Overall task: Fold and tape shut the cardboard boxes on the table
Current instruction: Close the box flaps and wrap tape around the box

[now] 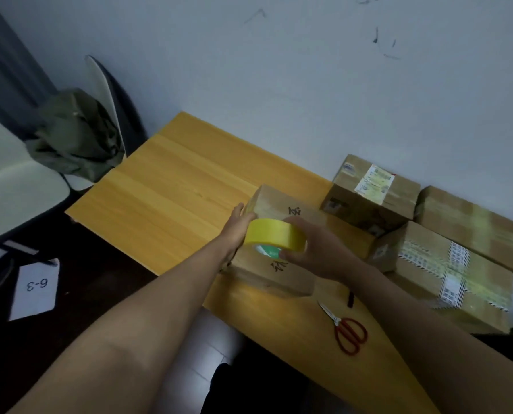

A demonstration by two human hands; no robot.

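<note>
A closed cardboard box [282,204] with black handwriting on its top lies near the middle of the wooden table [171,180]. My right hand [318,252] holds a yellow tape roll [274,234] just above the box's top. My left hand [239,225] rests flat against the box's left side, its fingers partly hidden behind the roll. Whether a strip of tape runs from the roll to the box is hidden.
Three taped cardboard boxes [446,264] are stacked at the table's right end against the wall. Red-handled scissors [347,330] and a dark marker [350,298] lie near the front edge. A chair with a green garment [76,138] stands left; a paper labelled 6-3 [36,288] lies on the floor.
</note>
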